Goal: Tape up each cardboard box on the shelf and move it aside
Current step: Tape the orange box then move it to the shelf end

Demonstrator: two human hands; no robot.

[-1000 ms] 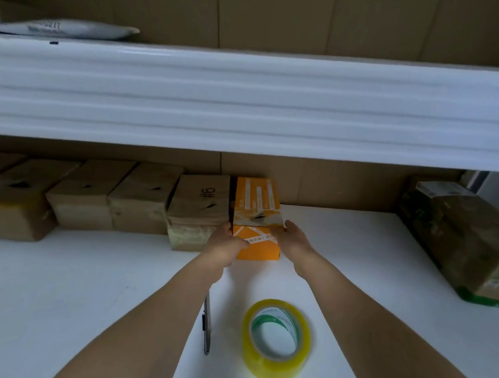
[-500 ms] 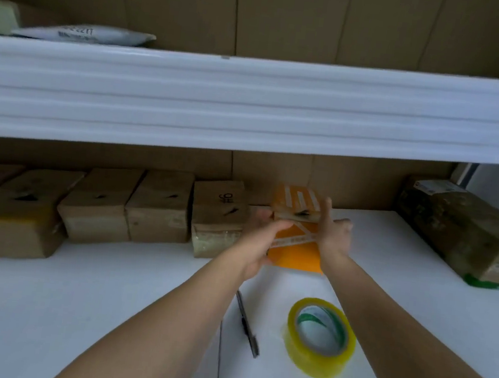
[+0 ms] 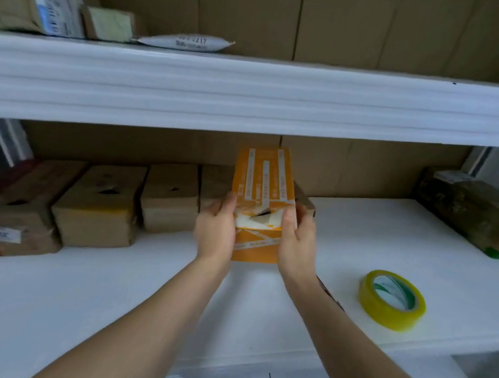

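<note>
box: I've got the orange box (image 3: 259, 208) lifted off the lower shelf (image 3: 376, 234), held in front of the row of brown boxes (image 3: 97, 202), torn top flap facing me.
left hand: my left hand (image 3: 215, 231) grips the box's left side, fingers curled round the edge.
right hand: my right hand (image 3: 296, 241) grips the right side the same way, thumb up by the torn flap.
step: looks like I'm picking this one out to tape, not taping yet tbh.
tape: the yellow tape roll (image 3: 392, 300) sits on the shelf off to my right, well apart from the box.
next: I reckon I set the box down flat, press that flap shut, and free up my right hand for the roll.
pen thing: something dark lies under my right forearm, can't tell what it is.
</note>
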